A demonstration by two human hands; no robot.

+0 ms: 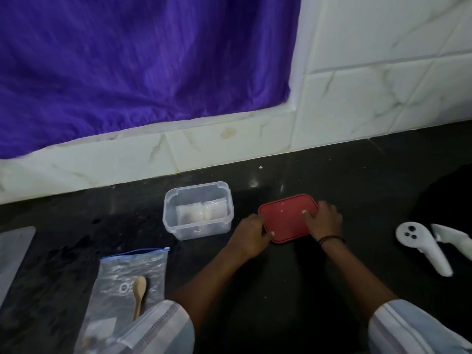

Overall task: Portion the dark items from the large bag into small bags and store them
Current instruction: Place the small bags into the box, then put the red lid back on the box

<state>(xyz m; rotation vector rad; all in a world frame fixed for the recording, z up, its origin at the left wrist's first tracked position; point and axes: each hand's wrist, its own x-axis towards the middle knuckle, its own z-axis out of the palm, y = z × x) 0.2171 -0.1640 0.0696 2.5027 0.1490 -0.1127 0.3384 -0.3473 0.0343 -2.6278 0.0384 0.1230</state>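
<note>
Single head view, angled down, close over the countertop (306,290)

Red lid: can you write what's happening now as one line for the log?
red lid flat on counter | left hand grips its left edge | right hand rests on top | clear box open, small bags inside
</note>
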